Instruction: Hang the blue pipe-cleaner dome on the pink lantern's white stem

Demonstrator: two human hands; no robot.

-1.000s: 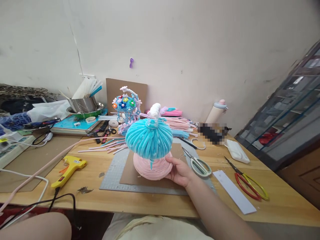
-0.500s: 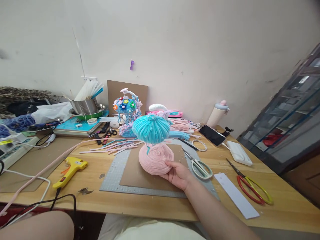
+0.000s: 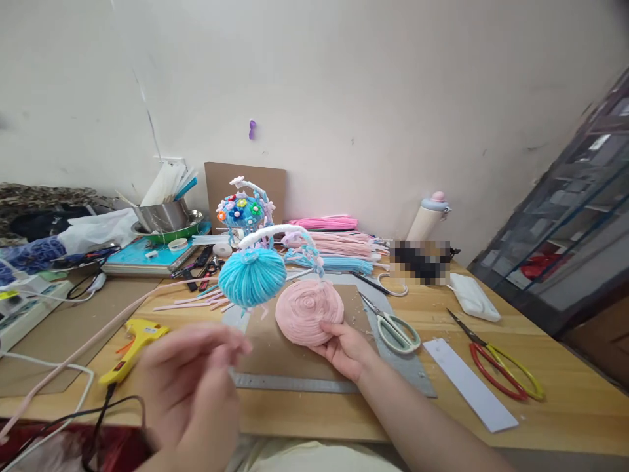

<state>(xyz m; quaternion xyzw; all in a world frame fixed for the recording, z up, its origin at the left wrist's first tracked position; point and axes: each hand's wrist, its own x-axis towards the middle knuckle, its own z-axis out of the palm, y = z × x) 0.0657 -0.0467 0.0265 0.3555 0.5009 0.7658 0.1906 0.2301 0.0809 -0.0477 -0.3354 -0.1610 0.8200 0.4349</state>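
Observation:
A round pink coiled base (image 3: 308, 312) is gripped at its lower right edge by my right hand (image 3: 344, 347), thumb on top. From its back rises a curved stem (image 3: 275, 231), white at the top and wound with blue and lilac pieces lower down. A blue ribbed dome (image 3: 253, 278) hangs from the stem's tip, left of the base. My left hand (image 3: 196, 380) is raised at the lower left, below the dome and not touching it. Its fingers are bent and blurred, so whether they hold anything is unclear.
A yellow glue gun (image 3: 130, 347) lies at left. White-handled scissors (image 3: 396, 331) and red-yellow scissors (image 3: 501, 367) lie right. Behind are a flowered blue craft piece (image 3: 243, 210), pink pipe cleaners (image 3: 339, 246) and a bottle (image 3: 427, 219). A cutting mat (image 3: 295, 382) lies beneath brown cardboard (image 3: 295, 364).
My left hand has come into view from the lower left. The blue dome has swung left, off the base, and more of the curved stem shows. My right hand keeps its hold.

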